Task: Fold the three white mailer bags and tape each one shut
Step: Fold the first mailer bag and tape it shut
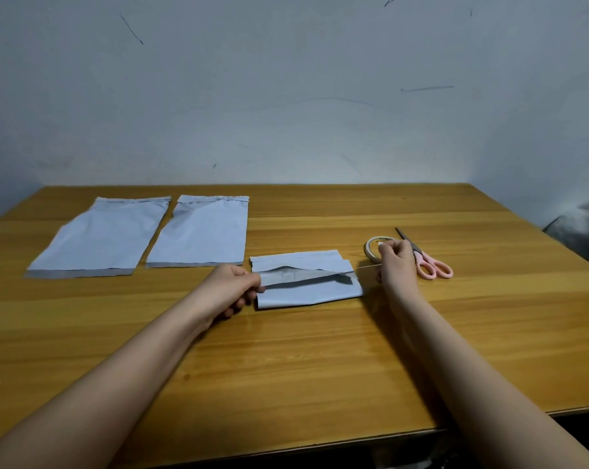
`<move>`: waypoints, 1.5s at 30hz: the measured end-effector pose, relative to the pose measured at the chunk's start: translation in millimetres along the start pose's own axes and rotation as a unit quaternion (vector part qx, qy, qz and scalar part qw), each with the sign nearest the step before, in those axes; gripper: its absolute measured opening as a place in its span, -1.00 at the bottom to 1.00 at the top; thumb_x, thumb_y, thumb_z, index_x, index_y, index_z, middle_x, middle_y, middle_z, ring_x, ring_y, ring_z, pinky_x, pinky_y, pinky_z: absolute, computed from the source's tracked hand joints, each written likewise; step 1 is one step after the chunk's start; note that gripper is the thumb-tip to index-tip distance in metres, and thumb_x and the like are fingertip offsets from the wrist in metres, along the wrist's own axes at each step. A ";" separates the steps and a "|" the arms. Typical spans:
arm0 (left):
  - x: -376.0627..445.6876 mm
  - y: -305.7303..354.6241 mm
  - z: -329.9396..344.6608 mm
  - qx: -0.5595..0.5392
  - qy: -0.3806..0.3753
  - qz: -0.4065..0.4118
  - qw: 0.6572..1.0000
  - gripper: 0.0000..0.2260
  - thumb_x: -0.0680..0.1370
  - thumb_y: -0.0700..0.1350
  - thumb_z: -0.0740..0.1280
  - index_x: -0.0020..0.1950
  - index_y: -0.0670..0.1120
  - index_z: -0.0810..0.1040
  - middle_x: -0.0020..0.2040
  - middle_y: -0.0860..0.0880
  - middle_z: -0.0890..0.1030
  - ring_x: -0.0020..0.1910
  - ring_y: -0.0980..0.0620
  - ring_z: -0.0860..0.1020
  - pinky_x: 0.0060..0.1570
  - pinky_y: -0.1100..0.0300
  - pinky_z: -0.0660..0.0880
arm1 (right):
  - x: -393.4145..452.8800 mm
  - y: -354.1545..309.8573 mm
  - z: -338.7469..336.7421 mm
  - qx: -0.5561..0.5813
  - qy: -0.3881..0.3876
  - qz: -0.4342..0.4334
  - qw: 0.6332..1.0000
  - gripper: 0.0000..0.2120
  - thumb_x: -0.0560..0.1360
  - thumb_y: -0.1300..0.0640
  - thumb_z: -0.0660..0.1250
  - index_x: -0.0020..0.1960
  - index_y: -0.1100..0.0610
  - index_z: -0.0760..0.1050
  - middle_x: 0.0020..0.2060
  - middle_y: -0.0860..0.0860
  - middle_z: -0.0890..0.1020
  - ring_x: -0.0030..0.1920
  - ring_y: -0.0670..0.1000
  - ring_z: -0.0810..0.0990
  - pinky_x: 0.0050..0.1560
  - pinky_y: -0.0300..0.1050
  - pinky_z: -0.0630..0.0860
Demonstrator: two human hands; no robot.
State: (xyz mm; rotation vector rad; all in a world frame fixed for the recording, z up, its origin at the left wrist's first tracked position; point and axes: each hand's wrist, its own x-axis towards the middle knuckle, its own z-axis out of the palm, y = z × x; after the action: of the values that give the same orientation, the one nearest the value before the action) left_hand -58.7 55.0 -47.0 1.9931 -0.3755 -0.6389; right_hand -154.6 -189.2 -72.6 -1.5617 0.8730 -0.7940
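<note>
Wooden counter [320, 350] across the lower half of the frame, pale scuffed wall [286, 96] behind. At centre, folded white mailer bag [306, 292] lying flat, its grey inner face showing along a raised flap. Left hand [230, 289] at the bag's left edge, fingers curled, thumb and fingertips pinching the flap's left end. A thin strip, apparently tape [366, 266], stretched from the flap's right end toward the right hand; too fine to tell for certain. Right hand [396, 265] just right of the bag, fingers curled together, pinching at the tape roll [371, 246], which stands just beyond the knuckles at centre right. Exactly how the fingers meet the roll: cannot tell, partly hidden by the hand itself. Pink-handled scissors [428, 262] lying flat immediately right of the right hand, blades pointing toward the wall, handles toward the near edge.

In the left half of the frame, well apart from both hands, two unfolded mailer bags side by side: far-left mailer bag [100, 235] and second mailer bag [201, 231], both flat, long axis running away toward the wall, nearly touching along their neighbouring edges. Dark blurred object [581, 228] at the right edge, beyond the counter's corner; not identifiable.
</note>
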 end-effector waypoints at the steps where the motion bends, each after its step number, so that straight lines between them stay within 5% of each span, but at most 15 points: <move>1: -0.5 0.0 0.8 0.002 0.001 -0.001 1.000 -0.83 0.52 -0.15 0.27 -0.22 -0.13 0.60 -0.42 0.01 0.49 -0.54 0.12 0.31 -0.57 0.33 0.17 | 1.7 0.3 -3.1 0.002 0.010 0.009 1.000 -0.85 0.56 0.15 0.15 -0.18 -0.01 0.32 -0.23 0.05 0.46 -0.25 0.03 0.41 -0.14 -0.03 0.33; 10: -3.4 0.4 5.2 0.028 0.009 0.004 1.000 -0.84 0.52 -0.16 0.28 -0.21 -0.13 0.60 -0.43 0.02 0.51 -0.53 0.10 0.31 -0.55 0.32 0.16 | 13.3 1.8 -28.7 0.018 0.096 0.014 0.995 -0.93 0.58 0.11 0.13 0.02 0.10 0.33 -0.23 -0.01 0.43 -0.09 0.08 0.42 0.01 0.06 0.41; 17: -3.6 1.8 5.8 0.092 0.033 0.045 0.994 -0.79 0.53 -0.12 0.28 -0.25 -0.14 0.63 -0.43 0.00 0.56 -0.57 0.15 0.37 -0.50 0.28 0.27 | 9.7 -2.7 -28.4 0.039 0.095 0.004 0.995 -0.92 0.60 0.11 0.13 0.06 0.10 0.34 -0.24 -0.05 0.41 -0.23 -0.05 0.37 -0.05 -0.05 0.33; 21: -7.0 1.1 4.4 0.260 0.095 0.088 0.957 -0.80 0.46 0.04 0.32 -0.29 -0.04 0.60 -0.33 0.02 0.62 -0.29 0.05 0.56 -0.25 0.12 0.46 | 7.6 -4.3 -22.3 0.046 0.079 -0.013 0.996 -0.93 0.59 0.11 0.15 0.04 0.10 0.34 -0.25 -0.03 0.43 -0.22 -0.01 0.39 -0.09 -0.08 0.33; 26: -10.7 1.1 3.2 0.338 0.101 0.138 0.925 -0.85 0.43 0.01 0.39 -0.14 0.04 0.43 -0.28 0.10 0.52 -0.27 0.08 0.51 -0.30 0.15 0.43 | 1.3 -9.8 -18.1 0.035 0.061 -0.043 0.997 -0.93 0.60 0.12 0.17 0.05 0.11 0.36 -0.24 -0.05 0.43 -0.28 -0.12 0.36 -0.28 -0.30 0.30; 30: -11.9 -1.7 4.4 0.307 0.067 0.204 0.927 -0.76 0.45 -0.09 0.39 0.02 0.10 0.39 -0.11 0.12 0.41 -0.20 0.20 0.46 -0.20 0.18 0.46 | -0.9 -10.0 -13.8 0.049 0.053 -0.049 0.996 -0.94 0.59 0.13 0.18 0.02 0.12 0.37 -0.19 -0.01 0.46 -0.15 -0.02 0.41 -0.10 -0.14 0.35; 35: -11.5 -4.6 2.9 0.307 0.037 0.181 0.934 -0.81 0.49 -0.06 0.32 0.06 0.18 0.50 -0.02 0.11 0.35 -0.07 0.17 0.47 -0.01 0.18 0.48 | -3.3 -10.4 -12.1 0.054 0.039 -0.054 0.996 -0.94 0.59 0.13 0.18 0.02 0.11 0.37 -0.20 -0.05 0.45 -0.15 -0.05 0.39 -0.10 -0.16 0.34; 39: -9.7 -6.0 3.2 0.289 0.027 0.180 0.940 -0.85 0.51 -0.08 0.29 0.02 0.16 0.55 -0.02 0.10 0.39 -0.05 0.17 0.47 0.00 0.21 0.45 | -4.1 -12.0 -11.0 0.054 0.033 -0.056 0.996 -0.94 0.59 0.13 0.18 0.03 0.11 0.37 -0.22 -0.07 0.44 -0.23 -0.12 0.38 -0.18 -0.22 0.33; 45: -8.5 0.1 1.1 0.107 0.047 0.170 0.978 -0.82 0.57 -0.21 0.25 -0.05 -0.05 0.64 -0.08 0.13 0.57 -0.11 0.22 0.50 -0.14 0.43 0.37 | -5.0 -13.7 -9.4 0.060 0.022 -0.066 0.996 -0.97 0.58 0.16 0.19 0.00 0.11 0.38 -0.23 -0.08 0.44 -0.23 -0.12 0.39 -0.17 -0.23 0.33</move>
State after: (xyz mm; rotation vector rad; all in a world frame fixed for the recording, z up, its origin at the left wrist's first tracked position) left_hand -66.3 58.4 -45.0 2.0854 -0.7343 -0.2964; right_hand -163.6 -188.0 -57.8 -1.5125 0.7450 -0.9614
